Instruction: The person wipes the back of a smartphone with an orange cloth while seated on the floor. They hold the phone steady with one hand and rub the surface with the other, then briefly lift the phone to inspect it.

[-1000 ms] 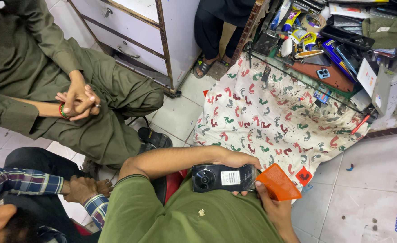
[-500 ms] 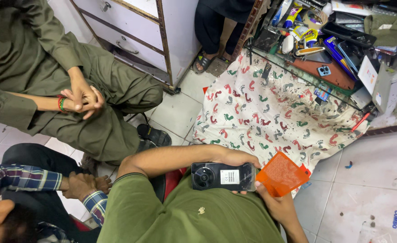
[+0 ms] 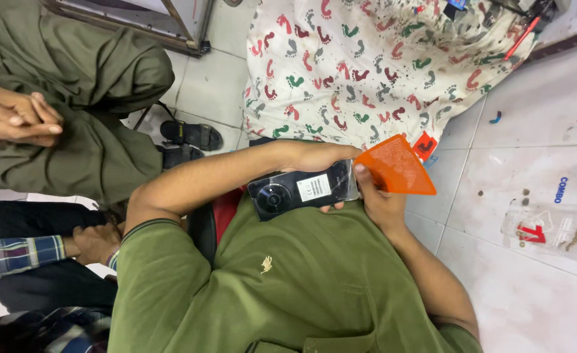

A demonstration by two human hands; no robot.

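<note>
Olive knit shirt fills the near view. Above the lap, the left hand is closed around a black glossy phone, back side up, round camera ring at its left end. The right hand pinches a flat orange textured wedge against the phone's right edge. Beyond lies footprint-patterned cloth on a pale tiled floor. Far left, another person's clasped hands.

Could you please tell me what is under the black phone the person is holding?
Fingers of the left hand curl beneath the phone, with the green shirt below. The phone's underside is hidden.
</note>
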